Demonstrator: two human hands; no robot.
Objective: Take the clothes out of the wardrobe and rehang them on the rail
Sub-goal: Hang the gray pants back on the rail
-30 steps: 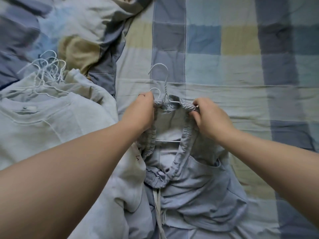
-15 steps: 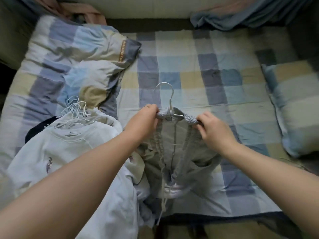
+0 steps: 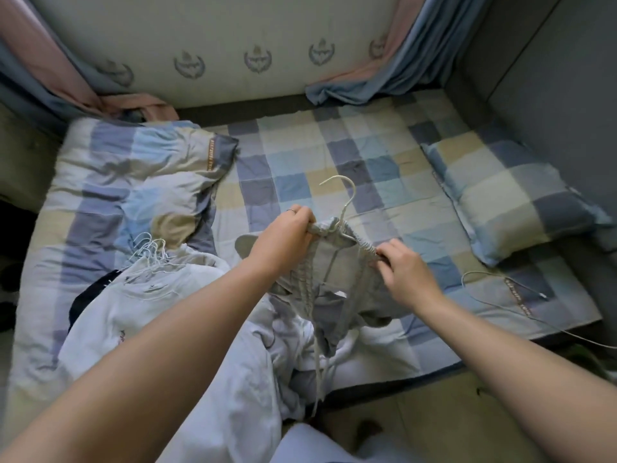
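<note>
**Clothes are all out on the bed, nothing back on a rail that I can see**

Everything's parked on the bed [image 3: 334, 155] right now. Near left is a big pile [image 3: 140, 305] of pale tops with something dark underneath. A bunch of wire hangers [image 3: 150, 248] pokes out of its far end. I'd say the "out of the wardrobe" half is done for these. There's no rail or wardrobe in shot, so I can't tell how many are hung up. The whole pile looks like it's left to do.

The piece in hand is the grey shorts [image 3: 337, 262], held up over the near middle of the bed, with a cord dangling down onto the pile. The left grip [image 3: 283, 242] is curled round the left end of the waistband and the right grip [image 3: 405, 275] pinches the right end. The waistband is stretched between them along a hanger [image 3: 347, 202], hook pointing to the far side. My guess is the shorts are being seated on it before the carry.

Other stuff around:
- a crumpled checked duvet [image 3: 127, 182], far left
- a pillow [image 3: 510, 202] on the right
- a thin white cable [image 3: 500, 289] on the bed, just right of the shorts

Likely snags are the shorts' lower end dragging the pile along, and that hanger bunch looks tangled.
</note>
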